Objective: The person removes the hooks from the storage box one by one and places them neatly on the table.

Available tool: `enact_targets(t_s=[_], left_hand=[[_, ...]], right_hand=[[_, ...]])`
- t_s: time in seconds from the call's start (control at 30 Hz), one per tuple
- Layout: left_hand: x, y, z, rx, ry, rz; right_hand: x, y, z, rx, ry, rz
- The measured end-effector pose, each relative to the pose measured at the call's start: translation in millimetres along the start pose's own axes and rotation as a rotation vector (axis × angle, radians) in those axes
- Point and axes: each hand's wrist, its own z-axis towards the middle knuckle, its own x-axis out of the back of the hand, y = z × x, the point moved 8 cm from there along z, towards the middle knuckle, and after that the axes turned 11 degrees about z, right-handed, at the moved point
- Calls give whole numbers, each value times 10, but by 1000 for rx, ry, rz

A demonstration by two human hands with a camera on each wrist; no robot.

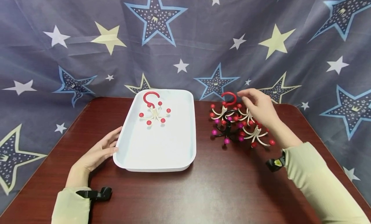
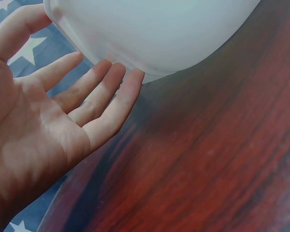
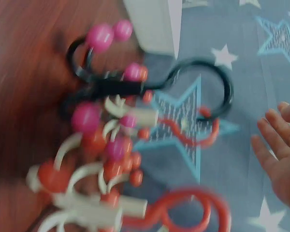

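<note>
A white tray (image 1: 162, 146) stands on the table, and in its upper part lies a multi-arm hanger (image 1: 155, 113) with a red hook, cream arms and red ball tips. My left hand (image 1: 97, 153) rests at the tray's left side, its thumb at the rim and several fingertips against the outer wall. Over on the right, my right hand (image 1: 259, 108) hovers beside a group of hangers, its fingers loosely bent with nothing between them. The group holds a black hanger (image 3: 118, 88) with magenta balls and several cream hangers (image 1: 256, 133) with red hooks. Arms and balls overlap there.
The dark red wooden table (image 1: 220, 191) extends in front of the tray and the group. Behind its far edge hangs a grey-blue cloth (image 1: 200, 46) with stars. A wrist camera (image 1: 99, 194) is strapped to each arm.
</note>
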Motion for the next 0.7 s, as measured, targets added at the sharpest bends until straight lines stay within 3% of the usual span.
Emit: enact_targets(t_s=[0.3, 0.53, 0.7], left_hand=[[-43, 4, 30, -1, -10, -7], [-27, 1, 11, -6, -10, -2], [-27, 44, -1, -16, -8, 5]], right_hand=[[-701, -299, 326, 62, -125, 85], [-1179, -405, 447, 52, -257, 74], [-1438, -459, 533, -6, -286, 118]])
